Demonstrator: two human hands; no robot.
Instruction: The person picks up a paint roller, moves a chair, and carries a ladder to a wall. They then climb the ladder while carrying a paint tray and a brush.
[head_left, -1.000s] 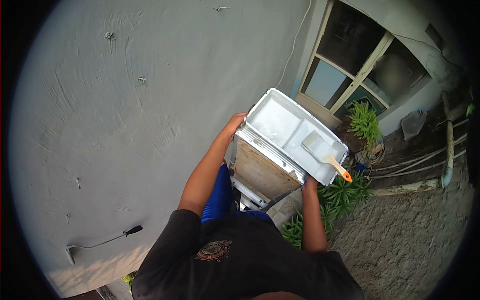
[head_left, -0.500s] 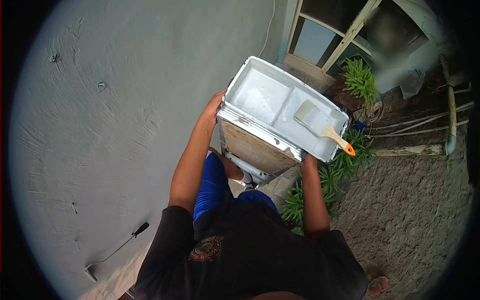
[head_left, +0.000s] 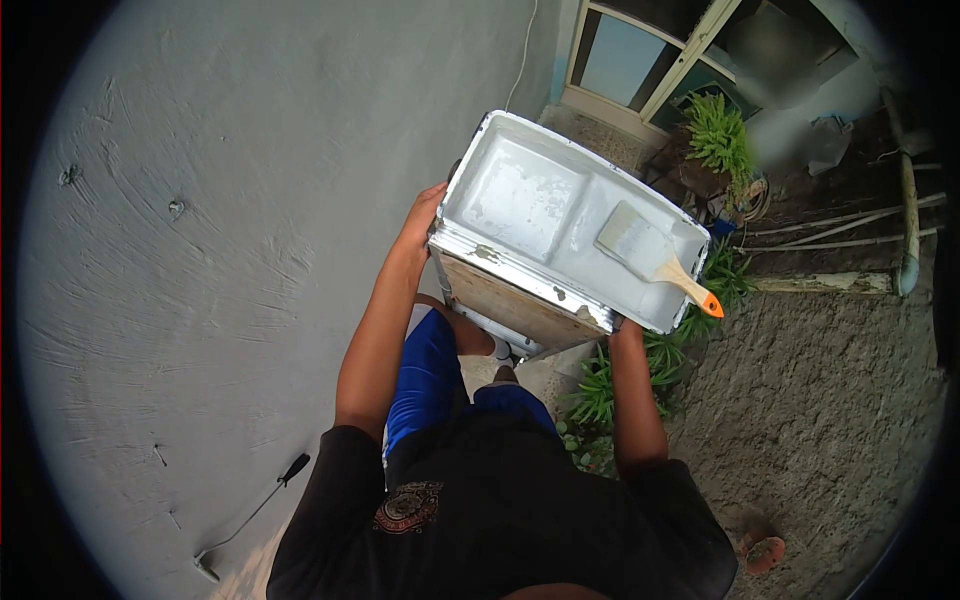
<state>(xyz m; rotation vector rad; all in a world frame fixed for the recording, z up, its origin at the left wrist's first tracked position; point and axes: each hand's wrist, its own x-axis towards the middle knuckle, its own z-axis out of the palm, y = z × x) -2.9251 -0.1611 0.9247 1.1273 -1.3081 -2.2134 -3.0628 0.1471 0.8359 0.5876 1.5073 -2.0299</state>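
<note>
tray (head_left: 520, 195): white paint inside, brush (head_left: 650, 255) lying in it
left hand (head_left: 420, 222): we grip tray's left edge
right hand (head_left: 622, 326): under right corner, grip unclear
progress: wall (head_left: 220, 200) looks coated, tray nearly drained

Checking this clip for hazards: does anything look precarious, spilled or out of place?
One thing: the paintbrush lies loose in the paint tray, its orange handle tip poking over the rim. The left hand and right hand grip the tray's opposite ends high above the ground. No paint spill shows.

Paint tray (head_left: 520, 195) — slightly lower, nearer
</note>
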